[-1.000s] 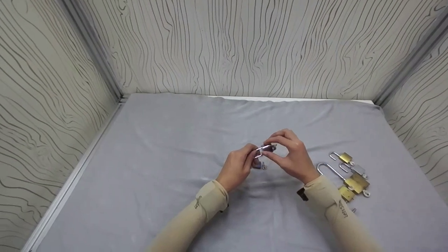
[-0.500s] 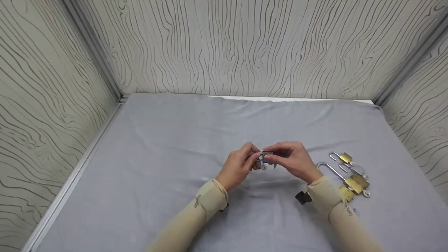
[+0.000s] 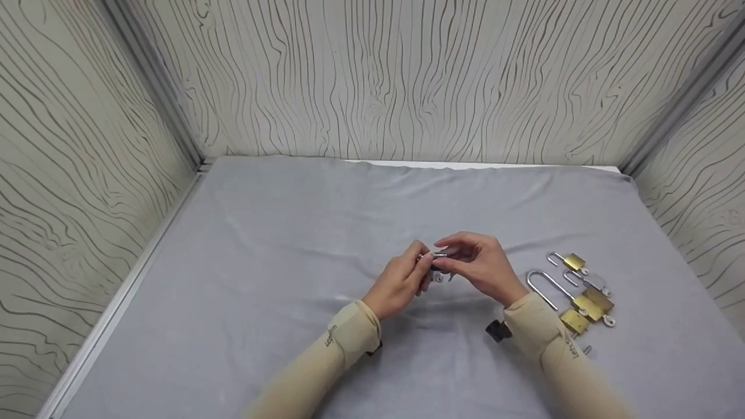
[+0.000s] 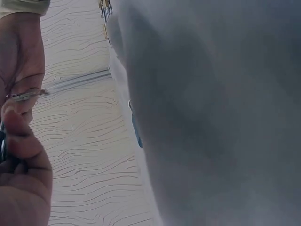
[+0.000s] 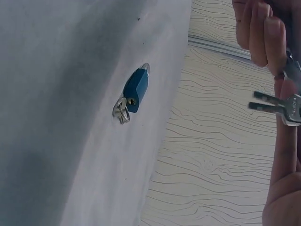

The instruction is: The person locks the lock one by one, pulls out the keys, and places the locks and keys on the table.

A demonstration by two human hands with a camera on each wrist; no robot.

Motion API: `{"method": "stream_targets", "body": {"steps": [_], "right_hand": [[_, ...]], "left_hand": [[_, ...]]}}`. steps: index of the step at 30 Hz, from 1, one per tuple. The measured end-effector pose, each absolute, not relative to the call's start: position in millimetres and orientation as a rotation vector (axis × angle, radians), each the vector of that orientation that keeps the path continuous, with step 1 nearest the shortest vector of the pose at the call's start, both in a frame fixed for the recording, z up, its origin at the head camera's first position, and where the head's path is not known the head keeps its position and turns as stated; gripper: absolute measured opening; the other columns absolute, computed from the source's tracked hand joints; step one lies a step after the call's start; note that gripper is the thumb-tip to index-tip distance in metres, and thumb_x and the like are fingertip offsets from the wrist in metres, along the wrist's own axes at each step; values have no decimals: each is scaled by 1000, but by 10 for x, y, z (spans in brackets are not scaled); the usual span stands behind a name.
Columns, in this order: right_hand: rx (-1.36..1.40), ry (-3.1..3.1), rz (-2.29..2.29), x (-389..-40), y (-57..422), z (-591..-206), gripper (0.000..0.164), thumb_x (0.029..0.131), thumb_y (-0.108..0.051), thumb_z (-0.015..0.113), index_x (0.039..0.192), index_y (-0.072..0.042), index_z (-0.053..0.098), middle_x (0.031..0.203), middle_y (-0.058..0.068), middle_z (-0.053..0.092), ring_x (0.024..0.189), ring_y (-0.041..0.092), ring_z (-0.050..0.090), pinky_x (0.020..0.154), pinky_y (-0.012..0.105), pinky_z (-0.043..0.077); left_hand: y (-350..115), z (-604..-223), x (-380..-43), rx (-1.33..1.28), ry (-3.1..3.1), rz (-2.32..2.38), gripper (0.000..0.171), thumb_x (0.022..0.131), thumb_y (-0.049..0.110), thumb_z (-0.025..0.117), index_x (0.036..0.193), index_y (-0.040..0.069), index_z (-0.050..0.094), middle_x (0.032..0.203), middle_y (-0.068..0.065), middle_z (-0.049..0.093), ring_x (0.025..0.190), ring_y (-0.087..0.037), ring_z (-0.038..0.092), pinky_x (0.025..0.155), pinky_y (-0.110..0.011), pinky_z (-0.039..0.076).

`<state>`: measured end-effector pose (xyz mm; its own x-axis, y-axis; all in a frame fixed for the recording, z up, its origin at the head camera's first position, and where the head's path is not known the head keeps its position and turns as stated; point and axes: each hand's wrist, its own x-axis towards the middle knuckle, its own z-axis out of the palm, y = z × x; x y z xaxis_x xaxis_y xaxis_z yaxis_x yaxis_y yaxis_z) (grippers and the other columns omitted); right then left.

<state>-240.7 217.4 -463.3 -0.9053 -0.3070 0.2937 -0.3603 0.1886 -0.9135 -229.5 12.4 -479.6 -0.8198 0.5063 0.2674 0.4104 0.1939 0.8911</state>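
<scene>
Got a small padlock [image 3: 437, 263] pinched between both hands over the grey cloth [image 3: 262, 262], my left hand [image 3: 401, 279] gripping one end, my right hand [image 3: 480, 265] the other, its keys [image 5: 282, 106] dangling. Off to my right sit brass padlocks [image 3: 582, 297]; a blue padlock [image 5: 135, 89] lies further off.

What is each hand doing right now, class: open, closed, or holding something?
Left hand: fingers pinch the small padlock.
Right hand: fingers pinch the same small padlock.
</scene>
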Motion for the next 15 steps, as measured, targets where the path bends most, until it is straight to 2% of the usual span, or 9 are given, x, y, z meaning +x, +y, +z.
{"method": "stream_targets", "body": {"steps": [5,9,12,15], "right_hand": [[640,-2389,1831,-2401,2150,-4644,22,83,-3,86,103,0,77,90,7,77,75,12,74,65,24,60],[673,-2406,1816,-2394,2143,-4660,19,85,-5,84,103,-2,77,96,8,77,77,13,75,67,25,61],[704,-2436,1798,-2397,2156,-4676,16,94,-9,77,108,-3,76,100,9,76,80,12,74,70,25,61],[766,-2476,1822,-2411,2196,-4680,19,106,-13,60,112,0,73,100,12,74,83,13,72,70,30,62]], "left_hand": [[144,-4780,-2305,883,2488,1639,26,114,32,39,106,11,53,80,0,58,68,-5,49,64,-20,40],[145,-4780,-2303,884,2563,1575,26,114,31,38,109,11,54,92,-8,66,77,-9,52,71,-22,42],[135,-4787,-2302,885,2591,1571,26,114,29,38,109,10,55,98,-12,69,81,-12,56,74,-23,43],[117,-4775,-2302,881,2624,1577,25,114,27,39,109,9,55,92,-8,66,81,-13,55,74,-24,43]]}}
